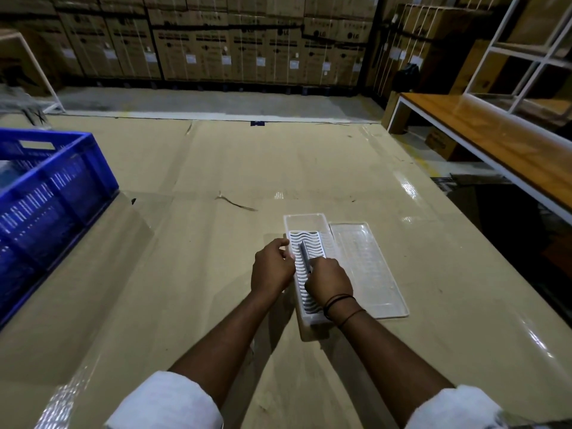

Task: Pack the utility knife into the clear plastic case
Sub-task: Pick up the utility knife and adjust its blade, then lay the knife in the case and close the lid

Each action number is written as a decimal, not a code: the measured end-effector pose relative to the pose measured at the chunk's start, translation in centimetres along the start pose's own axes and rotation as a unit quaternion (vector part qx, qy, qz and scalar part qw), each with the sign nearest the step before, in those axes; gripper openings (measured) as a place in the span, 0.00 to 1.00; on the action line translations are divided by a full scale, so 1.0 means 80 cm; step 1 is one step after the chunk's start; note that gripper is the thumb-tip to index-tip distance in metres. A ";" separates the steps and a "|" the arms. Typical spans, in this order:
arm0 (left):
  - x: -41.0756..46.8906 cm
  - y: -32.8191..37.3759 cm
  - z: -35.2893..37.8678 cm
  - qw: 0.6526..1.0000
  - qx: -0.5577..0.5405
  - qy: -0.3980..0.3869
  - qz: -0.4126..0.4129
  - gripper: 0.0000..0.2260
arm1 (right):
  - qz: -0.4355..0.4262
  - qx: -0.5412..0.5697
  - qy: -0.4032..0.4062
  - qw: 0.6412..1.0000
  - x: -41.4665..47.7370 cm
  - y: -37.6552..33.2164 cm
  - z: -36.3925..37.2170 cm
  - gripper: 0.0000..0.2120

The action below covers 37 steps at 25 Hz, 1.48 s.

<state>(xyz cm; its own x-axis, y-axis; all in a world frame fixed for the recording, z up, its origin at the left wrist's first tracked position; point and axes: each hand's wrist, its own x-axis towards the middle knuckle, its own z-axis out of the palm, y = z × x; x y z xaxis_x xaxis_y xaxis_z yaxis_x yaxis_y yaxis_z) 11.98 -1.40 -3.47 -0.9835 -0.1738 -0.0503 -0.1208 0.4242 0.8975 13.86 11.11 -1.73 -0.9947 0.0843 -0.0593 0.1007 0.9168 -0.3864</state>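
Note:
A clear plastic case (305, 222) lies open on the cardboard-covered table, with a white wavy-slotted insert (312, 243) inside it. The slim grey utility knife (304, 253) lies lengthwise over the insert, and my right hand (329, 281) grips its near end. My left hand (272, 267) rests against the case's left wall, fingers curled on the rim. The case's clear lid (368, 267) lies flat just to the right of the case. My right wrist hides the near part of the insert.
A blue slotted crate (52, 193) stands at the table's left edge. A wooden bench with a white frame (495, 140) runs along the right, beyond a dark gap. Stacked cardboard boxes (216, 38) line the far wall.

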 end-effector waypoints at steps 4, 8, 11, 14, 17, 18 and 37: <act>0.003 -0.002 0.000 1.000 -0.003 -0.004 -0.009 0.19 | 0.008 -0.022 -0.004 1.000 -0.001 -0.003 0.002 0.11; 0.004 -0.003 0.002 1.000 -0.002 -0.005 -0.012 0.19 | 0.015 -0.036 -0.014 0.999 -0.001 -0.005 0.001 0.12; 0.005 -0.004 0.003 1.000 -0.008 -0.005 -0.012 0.20 | 0.014 -0.042 -0.019 0.999 -0.001 -0.003 0.002 0.12; 0.005 -0.004 0.004 1.000 -0.013 -0.006 -0.011 0.22 | 0.015 -0.039 -0.025 0.999 0.000 -0.001 0.004 0.12; 0.006 -0.004 0.005 1.000 -0.016 -0.007 -0.010 0.22 | 0.016 -0.037 -0.040 0.998 0.003 -0.002 0.001 0.13; 0.006 -0.004 0.004 1.000 -0.018 -0.006 -0.009 0.21 | 0.014 -0.031 -0.041 0.999 0.002 -0.003 -0.002 0.13; 0.008 -0.004 0.003 0.999 -0.034 -0.004 -0.018 0.17 | 0.311 -0.036 -0.056 0.948 0.034 0.123 -0.041 0.60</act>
<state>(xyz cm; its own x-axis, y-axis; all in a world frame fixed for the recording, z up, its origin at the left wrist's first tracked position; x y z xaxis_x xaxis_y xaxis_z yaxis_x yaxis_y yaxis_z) 11.38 -1.44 -3.87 -0.9797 -0.1813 -0.0861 -0.1470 0.3558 0.9229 12.11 21.67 -2.69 -0.7339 0.5797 -0.3539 0.6620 0.7272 -0.1816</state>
